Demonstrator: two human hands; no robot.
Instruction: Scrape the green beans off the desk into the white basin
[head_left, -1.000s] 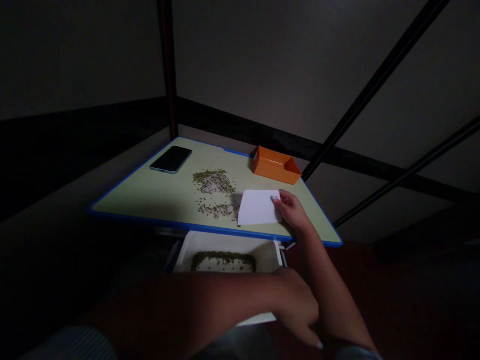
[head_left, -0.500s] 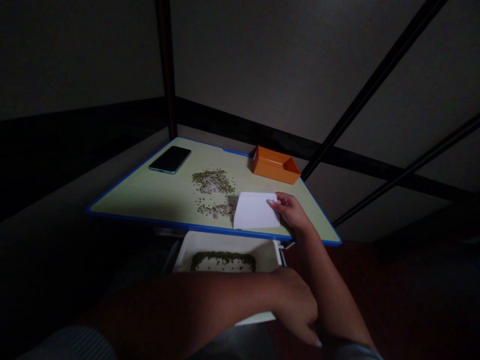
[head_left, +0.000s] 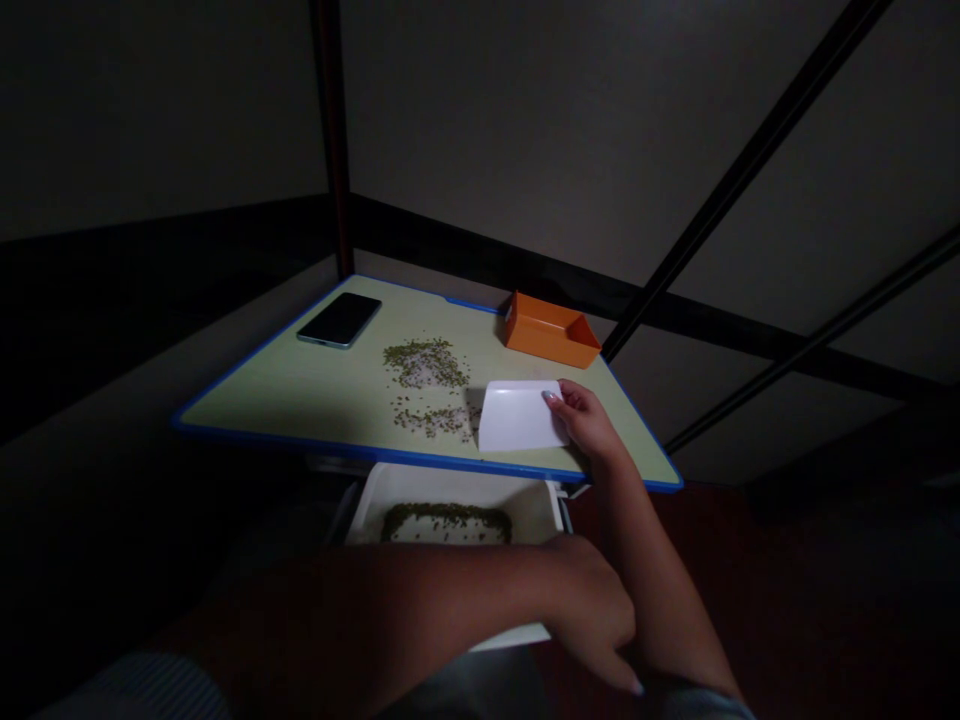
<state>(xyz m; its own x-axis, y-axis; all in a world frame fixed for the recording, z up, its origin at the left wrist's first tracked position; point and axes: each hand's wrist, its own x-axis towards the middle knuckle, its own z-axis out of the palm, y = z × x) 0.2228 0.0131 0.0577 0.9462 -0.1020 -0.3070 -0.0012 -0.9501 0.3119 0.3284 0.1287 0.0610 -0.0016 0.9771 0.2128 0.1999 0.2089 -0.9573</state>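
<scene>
1. In the head view, the right hand [head_left: 589, 422] pinches a white card [head_left: 519, 418] by its right side, thumb on top. The card is above the front part of the table [head_left: 262, 395], near its blue edge [head_left: 442, 460].
2. The orange box [head_left: 551, 346] sits at the back right of the table. Its top is open and its inside looks orange.
3. A white tub [head_left: 457, 484] is below the table's front. Green bits [head_left: 450, 514] make a curvy ridge inside it. The left arm [head_left: 420, 590] hides part of the tub.
4. The left hand [head_left: 592, 612] is low, by the tub's right side. I cannot tell if it is open or closed, or if it touches the right arm [head_left: 660, 580].
5. On the table, a green heap [head_left: 425, 362] lies left of the card. A thinner patch [head_left: 431, 420] lies in front, just beside the card.
6. A black phone [head_left: 341, 320] lies near the left edge. Pale table top shows between phone and heap, and between card and box.
</scene>
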